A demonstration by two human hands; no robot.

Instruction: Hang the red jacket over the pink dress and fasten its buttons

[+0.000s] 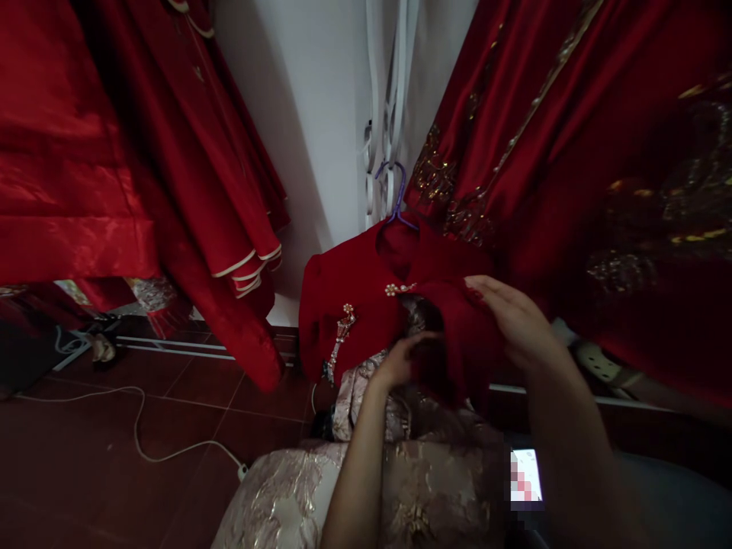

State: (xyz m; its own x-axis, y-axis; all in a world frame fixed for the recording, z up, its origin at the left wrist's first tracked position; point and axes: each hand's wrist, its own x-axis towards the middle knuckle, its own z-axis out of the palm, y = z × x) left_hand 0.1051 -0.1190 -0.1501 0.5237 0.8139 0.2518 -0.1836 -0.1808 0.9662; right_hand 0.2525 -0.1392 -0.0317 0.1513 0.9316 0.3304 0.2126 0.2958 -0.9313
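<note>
A red jacket (354, 286) with beaded clasps hangs in front of me on a purple hanger (399, 194). My left hand (397, 366) is at its lower front opening, fingers bent around the dark lower edge of the front panel. Part of those fingers is hidden by the cloth and blurred. On the jacket's right side lies my right hand (518, 320), its fingers stretched out and close together along the fabric. The front panel bulges away between my hands, showing a dark inside.
Red garments (188, 152) hang at left, and a sequinned red gown (526, 137) at right. A white metal rack (374, 91) stands behind. Pale brocade fabric (291, 488) spreads below. A white cable (140, 427) crosses the tiled floor. A lit screen (529, 465) is low at right.
</note>
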